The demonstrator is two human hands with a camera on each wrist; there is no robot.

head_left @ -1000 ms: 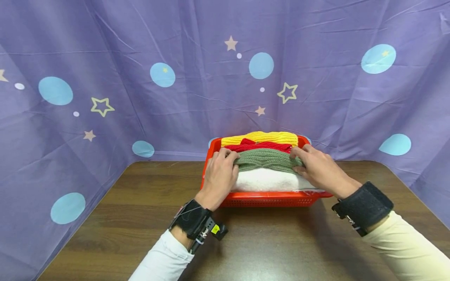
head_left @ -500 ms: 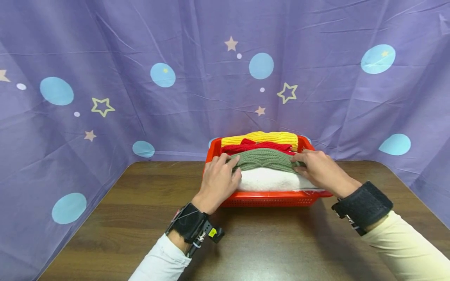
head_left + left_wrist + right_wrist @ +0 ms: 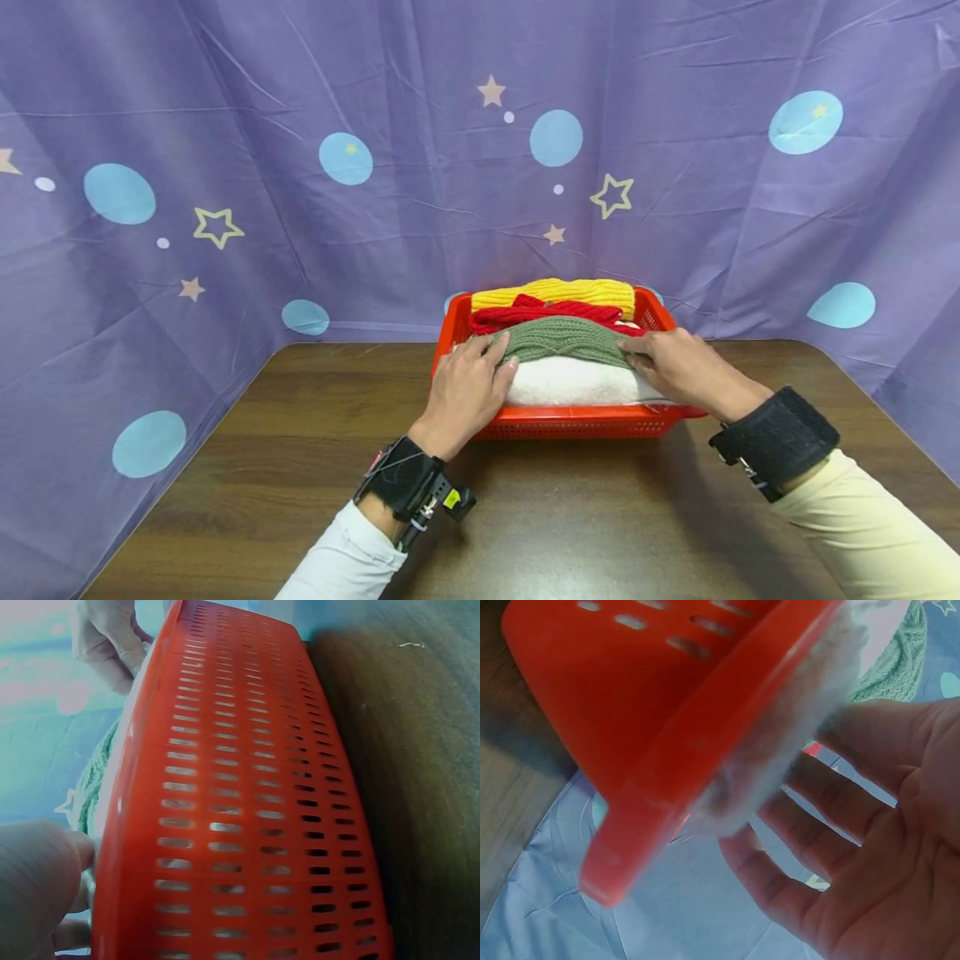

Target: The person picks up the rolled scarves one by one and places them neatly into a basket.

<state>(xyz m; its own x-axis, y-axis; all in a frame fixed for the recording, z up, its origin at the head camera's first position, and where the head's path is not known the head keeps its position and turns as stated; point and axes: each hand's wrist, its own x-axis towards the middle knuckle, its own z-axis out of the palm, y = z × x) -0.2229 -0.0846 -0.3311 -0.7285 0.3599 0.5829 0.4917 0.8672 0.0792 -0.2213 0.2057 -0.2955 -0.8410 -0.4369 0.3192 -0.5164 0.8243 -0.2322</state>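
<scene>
A red plastic basket point(image 3: 577, 423) holds a row of folded knits. Foremost is a fluffy white piece point(image 3: 570, 382), with a green cable-knit piece point(image 3: 562, 337) right behind it. My left hand point(image 3: 467, 385) rests at the green knit's left end, fingers spread and lightly bent. At the opposite end, my right hand point(image 3: 686, 369) touches the green and white pieces with its fingertips. In the right wrist view its fingers are extended, partly behind the white fluff. The left wrist view shows mostly the basket's slotted front wall point(image 3: 240, 780), which hides some of my left fingertips.
Behind the green piece lie a red knit point(image 3: 540, 312) and a ribbed yellow knit point(image 3: 555, 293). The basket stands on a brown wooden table point(image 3: 570, 517), near its back edge. A purple curtain point(image 3: 420, 250) with stars and dots hangs behind.
My left fingers have loosened and spread over the green knit's left end. My right hand has drawn slightly down and back from the red knit's right end. The basket has stayed put.
</scene>
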